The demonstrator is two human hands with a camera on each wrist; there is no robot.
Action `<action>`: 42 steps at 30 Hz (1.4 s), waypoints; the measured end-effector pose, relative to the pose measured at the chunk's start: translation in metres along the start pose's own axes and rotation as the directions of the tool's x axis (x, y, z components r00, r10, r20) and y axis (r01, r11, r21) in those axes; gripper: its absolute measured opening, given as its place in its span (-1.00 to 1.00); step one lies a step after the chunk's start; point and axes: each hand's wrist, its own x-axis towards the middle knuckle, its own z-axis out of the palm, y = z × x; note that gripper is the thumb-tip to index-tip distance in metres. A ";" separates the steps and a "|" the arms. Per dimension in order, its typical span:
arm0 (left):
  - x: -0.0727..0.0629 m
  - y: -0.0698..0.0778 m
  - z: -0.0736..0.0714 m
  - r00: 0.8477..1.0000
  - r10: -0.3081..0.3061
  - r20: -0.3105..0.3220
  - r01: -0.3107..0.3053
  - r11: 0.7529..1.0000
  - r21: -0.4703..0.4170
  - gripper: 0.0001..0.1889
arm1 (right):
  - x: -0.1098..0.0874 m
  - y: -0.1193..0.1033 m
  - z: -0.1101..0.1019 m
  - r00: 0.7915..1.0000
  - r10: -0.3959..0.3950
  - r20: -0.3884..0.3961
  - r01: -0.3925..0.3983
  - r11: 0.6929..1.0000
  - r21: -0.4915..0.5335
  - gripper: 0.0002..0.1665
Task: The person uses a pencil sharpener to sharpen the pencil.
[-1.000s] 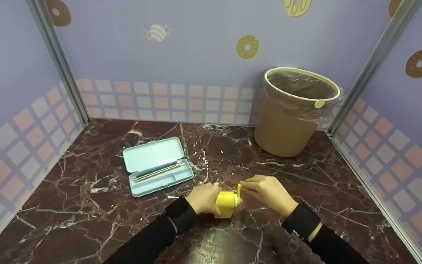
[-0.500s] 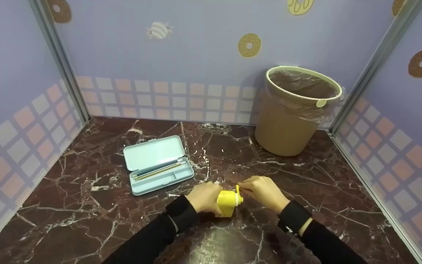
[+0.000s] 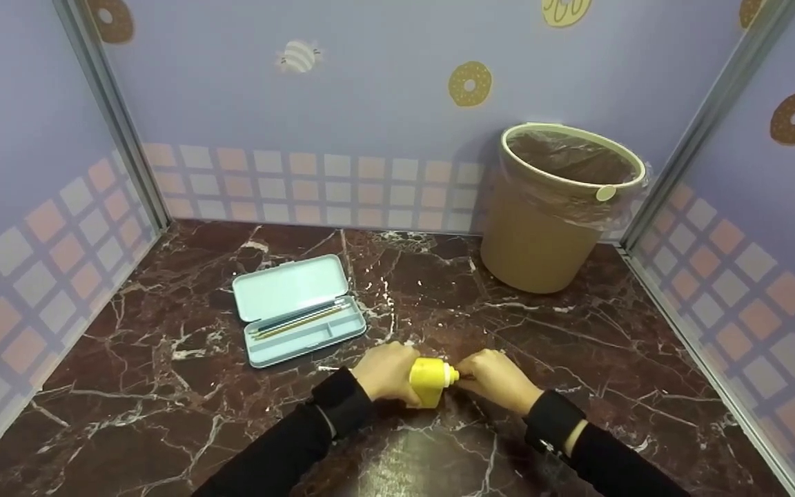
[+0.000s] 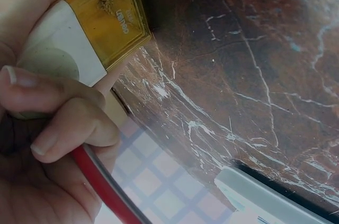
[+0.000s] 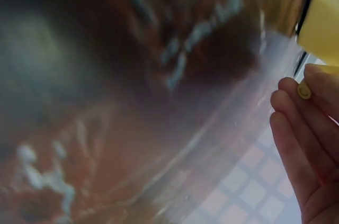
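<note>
A yellow crank pencil sharpener (image 3: 428, 382) lies above the table in my left hand (image 3: 387, 373), whose fingers wrap round its body. In the left wrist view its see-through yellow drawer (image 4: 119, 20) and a white part show. A red and dark striped pencil (image 4: 106, 184) runs out from under the fingers of that hand. At the sharpener's right end, my right hand (image 3: 497, 381) pinches the small crank knob (image 5: 304, 90) between thumb and fingers. The crank arm is mostly hidden behind those fingers in the head view.
An open pale blue pencil case (image 3: 304, 343) with several pencils (image 3: 297, 322) lies to the left. At the back right stands a brown bin (image 3: 539, 241) lined with a clear bag. Patterned walls enclose the dark marbled table (image 3: 163, 414) on three sides.
The crank arm stood upright beside the sharpener before and has swung out of sight. My right hand has moved slightly down with it. The left hand stays nearly in place round the sharpener.
</note>
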 end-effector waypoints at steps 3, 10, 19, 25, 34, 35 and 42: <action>0.000 -0.001 0.000 1.000 -0.007 0.003 0.007 1.000 -0.011 -0.52 | -0.003 -0.004 0.002 1.000 0.010 -0.005 -0.010 1.000 0.020 -0.65; 0.000 -0.002 -0.001 1.000 -0.009 -0.008 0.008 1.000 -0.017 -0.54 | -0.010 -0.013 0.003 1.000 -0.013 0.003 0.013 1.000 0.028 -0.91; 0.000 -0.001 0.000 1.000 -0.018 -0.017 0.018 1.000 -0.004 -0.55 | -0.018 -0.023 -0.001 0.997 -0.076 0.004 0.076 0.996 -0.055 -0.97; -0.001 -0.001 0.000 1.000 -0.020 -0.010 0.020 0.999 -0.027 -0.55 | -0.025 -0.029 -0.005 0.992 -0.123 -0.019 0.121 0.989 -0.087 -0.95; 0.000 -0.001 0.000 1.000 -0.019 -0.006 0.019 1.000 -0.021 -0.56 | -0.033 -0.043 -0.027 0.984 -0.162 -0.068 0.158 0.986 -0.060 -0.87; -0.001 -0.001 0.000 1.000 -0.017 -0.007 0.017 1.000 -0.016 -0.55 | -0.033 -0.044 -0.029 0.983 -0.168 -0.076 0.164 0.985 -0.063 -0.86; 0.000 0.000 0.001 1.000 -0.011 -0.024 0.011 1.000 -0.021 -0.54 | -0.032 -0.046 -0.044 0.972 -0.194 -0.135 0.184 0.980 -0.079 -0.74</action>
